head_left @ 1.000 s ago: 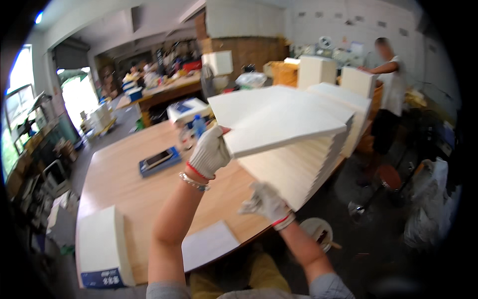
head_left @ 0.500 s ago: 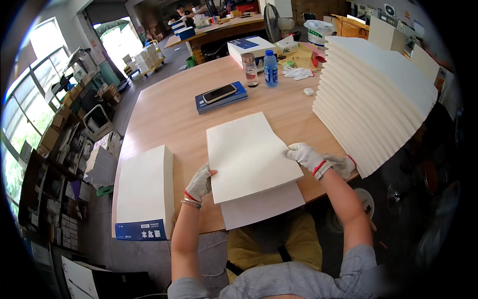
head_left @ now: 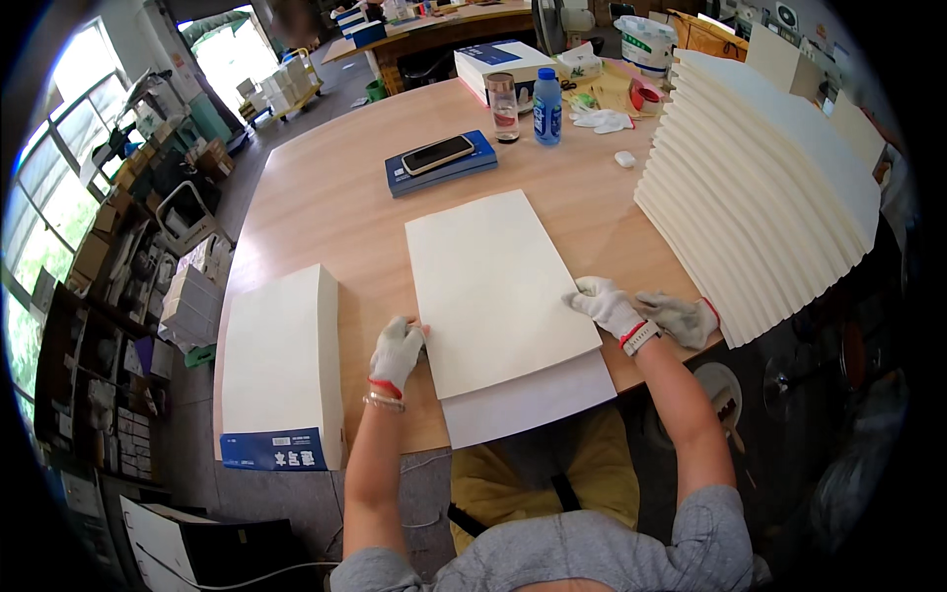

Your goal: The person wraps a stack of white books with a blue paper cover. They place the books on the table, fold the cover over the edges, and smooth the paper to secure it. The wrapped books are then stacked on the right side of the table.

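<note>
A cream paper pad (head_left: 503,296) lies flat on the table in front of me, its near edge overlapping a white sheet (head_left: 528,400) that sticks out toward my lap. Both my hands wear white gloves. My left hand (head_left: 398,352) is closed at the pad's left edge, thumb along the side. On the opposite edge, my right hand (head_left: 604,304) pinches the pad between thumb and fingers. A loose grey-white glove (head_left: 681,318) rests beside my right wrist.
Left of the pad stands a cream paper stack (head_left: 276,345) with a blue printed end. A tall stack of pads (head_left: 760,197) rises at the right. Farther back are a phone (head_left: 438,155) on a blue book (head_left: 478,163), a clear bottle (head_left: 503,109) and a blue bottle (head_left: 547,107).
The pad's right side, bent up before, now lies flat. The pad now sits straighter over the white sheet, and my left hand has moved up slightly along its edge.
</note>
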`<action>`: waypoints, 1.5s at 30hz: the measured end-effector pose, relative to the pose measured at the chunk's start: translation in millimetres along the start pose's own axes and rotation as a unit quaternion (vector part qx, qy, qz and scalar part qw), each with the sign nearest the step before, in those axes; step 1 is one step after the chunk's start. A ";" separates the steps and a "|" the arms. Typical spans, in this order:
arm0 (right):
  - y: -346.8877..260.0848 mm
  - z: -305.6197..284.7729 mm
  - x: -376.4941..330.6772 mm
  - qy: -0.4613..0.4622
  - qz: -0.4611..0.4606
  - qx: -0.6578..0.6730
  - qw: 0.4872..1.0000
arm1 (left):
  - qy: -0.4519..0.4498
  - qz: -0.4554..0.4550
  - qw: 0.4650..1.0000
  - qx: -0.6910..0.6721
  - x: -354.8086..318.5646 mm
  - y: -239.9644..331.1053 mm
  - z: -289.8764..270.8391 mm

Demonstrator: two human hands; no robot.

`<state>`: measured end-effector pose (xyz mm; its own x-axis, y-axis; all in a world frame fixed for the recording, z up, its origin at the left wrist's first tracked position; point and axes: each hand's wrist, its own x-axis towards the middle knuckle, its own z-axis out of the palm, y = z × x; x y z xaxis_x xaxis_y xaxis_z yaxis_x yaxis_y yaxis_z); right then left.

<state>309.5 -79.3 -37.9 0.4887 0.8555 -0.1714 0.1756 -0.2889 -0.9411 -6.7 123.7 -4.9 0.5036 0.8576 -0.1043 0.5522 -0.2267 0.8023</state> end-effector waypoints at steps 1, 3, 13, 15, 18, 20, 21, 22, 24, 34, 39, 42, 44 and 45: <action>3.2 -1.7 0.2 0.001 -0.005 -0.001 1.000 | 0.049 0.038 0.996 0.067 -9.2 -0.3 2.4; 9.5 -4.3 1.4 0.003 -0.017 -0.001 1.000 | 0.062 0.118 0.983 0.123 -48.3 -13.0 3.7; 12.5 -20.6 12.3 -0.024 -0.044 -0.149 0.988 | 0.076 0.174 0.978 0.083 -130.1 -27.9 29.5; 12.5 -15.1 11.2 -0.012 -0.062 -0.121 0.991 | 0.073 0.171 0.979 0.078 -130.1 -28.3 28.2; 0.0 -15.1 4.5 -0.004 -0.046 -0.167 0.985 | 0.067 0.170 0.980 0.072 -128.9 -30.1 28.3; -11.0 -16.7 -2.0 -0.008 -0.025 -0.222 0.975 | 0.065 0.167 0.980 0.085 -128.3 -29.4 29.7; -13.9 -16.8 -3.1 -0.008 -0.021 -0.235 0.972 | 0.065 0.166 0.980 0.092 -128.1 -28.8 29.1; -15.0 -17.2 -3.8 -0.008 -0.017 -0.248 0.969 | 0.066 0.168 0.979 0.091 -127.8 -29.4 29.0; -10.3 -14.8 -3.5 0.013 -0.025 -0.244 0.969 | 0.068 0.172 0.979 0.090 -127.3 -31.9 29.3; -19.6 -12.0 -8.8 0.026 -0.040 -0.254 0.966 | 0.061 0.167 0.981 0.075 -127.6 -33.9 27.2; -27.9 0.4 -36.0 0.082 -0.165 -0.208 0.961 | 0.075 0.236 0.964 0.097 -125.2 -21.7 21.0; -30.4 2.1 -63.9 -0.019 -0.238 -0.194 0.951 | -0.042 0.358 0.909 0.208 -134.8 37.9 16.2; -30.7 8.7 -70.8 -0.067 -0.201 -0.229 0.950 | -0.065 0.349 0.896 0.267 -131.4 42.9 21.2; -31.0 7.5 -70.4 -0.070 -0.187 -0.229 0.953 | -0.075 0.349 0.886 0.294 -128.7 45.2 23.4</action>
<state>263.3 -127.4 1.2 0.2049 0.9752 0.0841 0.6850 -0.0815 -0.7239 -31.0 -7.6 31.0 0.9179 0.3514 0.1841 0.2991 -0.9179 0.2608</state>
